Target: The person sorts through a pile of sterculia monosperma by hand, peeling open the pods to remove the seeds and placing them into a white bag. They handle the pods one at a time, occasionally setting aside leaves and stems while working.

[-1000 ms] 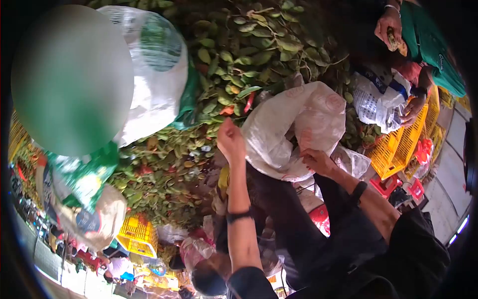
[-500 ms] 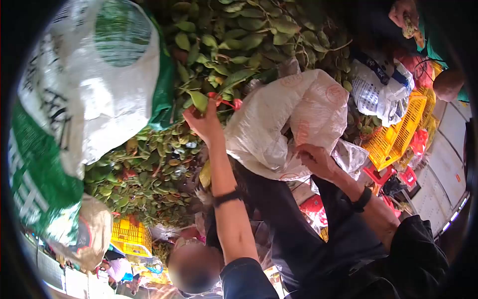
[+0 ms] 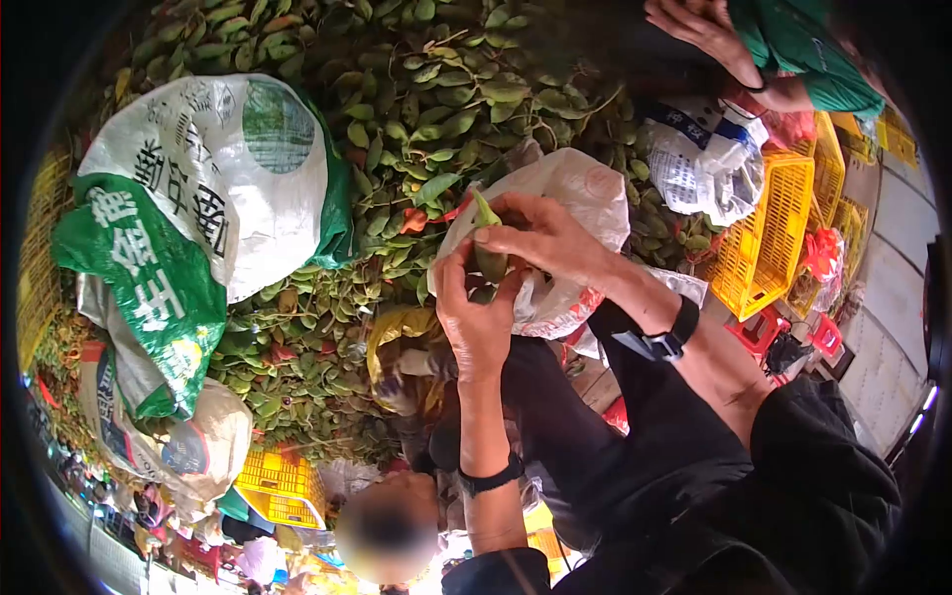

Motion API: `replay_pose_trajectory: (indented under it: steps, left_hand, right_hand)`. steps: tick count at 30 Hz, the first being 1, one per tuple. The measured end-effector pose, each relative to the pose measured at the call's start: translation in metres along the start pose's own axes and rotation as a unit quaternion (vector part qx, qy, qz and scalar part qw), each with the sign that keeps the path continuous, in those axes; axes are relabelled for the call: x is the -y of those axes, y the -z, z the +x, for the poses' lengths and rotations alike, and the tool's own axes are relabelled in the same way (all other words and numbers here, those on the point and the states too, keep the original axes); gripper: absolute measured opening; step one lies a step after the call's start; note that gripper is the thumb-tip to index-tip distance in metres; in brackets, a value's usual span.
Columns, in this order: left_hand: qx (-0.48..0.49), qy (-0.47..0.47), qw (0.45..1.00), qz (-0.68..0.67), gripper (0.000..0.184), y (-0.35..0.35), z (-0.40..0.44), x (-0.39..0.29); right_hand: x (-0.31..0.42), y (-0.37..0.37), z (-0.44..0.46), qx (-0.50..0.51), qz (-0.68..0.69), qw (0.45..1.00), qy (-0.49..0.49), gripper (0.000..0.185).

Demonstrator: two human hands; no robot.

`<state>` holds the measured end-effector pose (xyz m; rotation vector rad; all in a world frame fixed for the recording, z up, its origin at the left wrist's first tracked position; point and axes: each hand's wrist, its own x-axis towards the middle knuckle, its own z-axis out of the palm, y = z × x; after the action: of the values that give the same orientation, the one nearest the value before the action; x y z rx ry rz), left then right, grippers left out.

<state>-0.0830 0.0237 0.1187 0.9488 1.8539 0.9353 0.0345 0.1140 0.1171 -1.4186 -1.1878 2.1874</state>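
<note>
Both my hands meet over the mouth of a white woven sack (image 3: 587, 188). Between them is a green leaf (image 3: 488, 260) whose pointed end sticks up past my fingers. My right hand (image 3: 555, 238) pinches it from the right, thumb across its middle. Curled around its lower part from the left is my left hand (image 3: 476, 322), partly hiding it. A heap of green leafy cuttings (image 3: 426, 89) lies just beyond my hands. Beside the sack's left edge, a red strip (image 3: 451, 213) rests on the leaves.
A large white-and-green sack (image 3: 278, 233) lies on the left of the heap. Yellow crates (image 3: 769, 233) and a blue-and-white bag (image 3: 694, 169) are at the right. A co-worker's hand (image 3: 704, 35) shows at top right; another person sits at lower left.
My left hand has come back from the heap to the sack with the leaf. My right hand has risen from the sack's near edge and joined it. The camera view has shifted.
</note>
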Motion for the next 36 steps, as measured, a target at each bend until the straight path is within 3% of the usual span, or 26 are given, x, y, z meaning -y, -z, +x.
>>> replay_pose_trajectory:
  steps: [2,4,5,6,9,12,16,20,22,26,27,28,30,32,34,36]
  left_hand:
    - [0.011,-0.068,0.990,0.121,0.063,0.012,-0.013,-0.033]
    - [0.041,-0.059,0.987,0.144,0.069,0.028,-0.031,-0.058]
    - [0.123,0.038,0.991,0.031,0.070,0.034,-0.040,-0.069]
    - [0.202,0.133,0.967,-0.082,0.071,0.038,-0.048,-0.082]
    - [0.215,0.094,0.950,-0.205,0.066,0.033,-0.076,-0.145]
    - [0.222,0.072,0.940,-0.250,0.053,0.020,-0.099,-0.193]
    - [0.212,0.049,0.937,-0.274,0.033,-0.018,-0.126,-0.272]
    - [0.250,0.021,0.941,-0.228,0.031,-0.075,-0.154,-0.305]
    - [0.303,-0.059,0.942,-0.130,0.032,-0.108,-0.164,-0.310]
    - [0.434,-0.091,0.896,0.021,0.050,-0.163,-0.203,-0.340]
    - [0.445,-0.067,0.892,-0.040,0.057,-0.175,-0.206,-0.330]
    - [0.457,-0.064,0.887,-0.014,0.059,-0.177,-0.209,-0.341]
    - [0.463,-0.034,0.885,-0.018,0.054,-0.182,-0.201,-0.334]
    - [0.457,-0.058,0.887,-0.006,0.047,-0.174,-0.189,-0.331]
    - [0.438,-0.042,0.898,0.024,0.041,-0.163,-0.171,-0.312]
    - [0.419,-0.046,0.906,0.044,0.040,-0.149,-0.158,-0.302]
  right_hand:
    - [0.018,0.013,-0.026,0.015,0.054,0.998,-0.029,0.044]
    - [0.027,0.023,-0.051,0.005,0.123,0.990,-0.069,0.037]
    - [0.033,0.027,-0.062,-0.022,0.212,0.974,-0.076,0.033]
    - [0.039,0.035,-0.074,-0.027,0.216,0.974,-0.063,0.033]
    - [0.077,0.062,-0.126,-0.055,0.304,0.944,-0.113,0.024]
    - [0.111,0.096,-0.181,-0.044,0.389,0.916,-0.091,0.021]
    - [0.151,0.138,-0.257,-0.088,0.390,0.917,-0.009,0.022]
    - [0.157,0.185,-0.325,-0.175,0.303,0.935,0.057,0.029]
    - [0.134,0.212,-0.352,-0.209,0.298,0.927,0.086,0.029]
    - [0.066,0.269,-0.431,-0.341,0.361,0.867,0.042,0.027]
    - [0.062,0.280,-0.464,-0.404,0.305,0.863,0.010,0.026]
    - [0.045,0.294,-0.495,-0.464,0.247,0.850,-0.026,0.024]
    - [-0.035,0.331,-0.547,-0.514,0.230,0.823,-0.072,0.033]
    - [-0.086,0.355,-0.606,-0.619,0.077,0.751,-0.217,0.046]
    - [-0.139,0.370,-0.648,-0.738,-0.088,0.621,-0.248,0.055]
    - [-0.137,0.393,-0.680,-0.740,-0.070,0.605,-0.285,0.056]
